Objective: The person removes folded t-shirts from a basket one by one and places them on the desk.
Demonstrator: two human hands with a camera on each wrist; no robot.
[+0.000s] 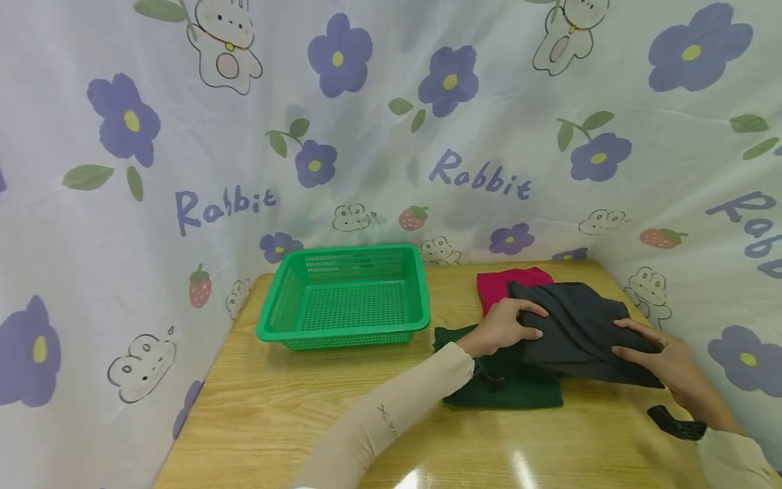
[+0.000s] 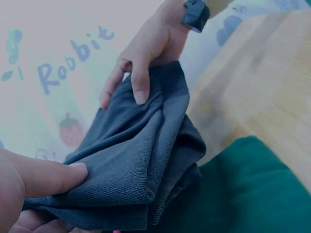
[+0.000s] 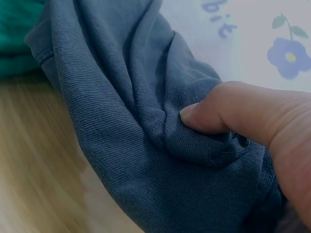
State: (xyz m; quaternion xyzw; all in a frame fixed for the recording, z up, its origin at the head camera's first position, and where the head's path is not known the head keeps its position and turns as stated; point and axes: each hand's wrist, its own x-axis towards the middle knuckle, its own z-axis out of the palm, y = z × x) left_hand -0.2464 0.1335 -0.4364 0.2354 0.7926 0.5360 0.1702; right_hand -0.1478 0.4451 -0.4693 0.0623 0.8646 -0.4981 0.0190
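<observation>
Between both hands is a dark grey piece of cloth (image 1: 574, 329), folded over in layers with ribbed knit edges. My left hand (image 1: 504, 326) grips its left side, thumb on top and fingers underneath, as the left wrist view shows. On the opposite side my right hand (image 1: 668, 360) pinches the cloth, its thumb (image 3: 209, 114) pressing into a fold. The cloth is held raised at an angle and overlaps a dark green folded cloth (image 1: 504, 387) lying on the table. Behind it lies a red cloth (image 1: 507, 280), partly covered from view.
A green plastic basket (image 1: 345, 336) with slotted sides stands on the wooden table (image 1: 293, 414), left of the cloths. A white curtain (image 1: 379, 136) printed with flowers and rabbits hangs around the table's back and sides.
</observation>
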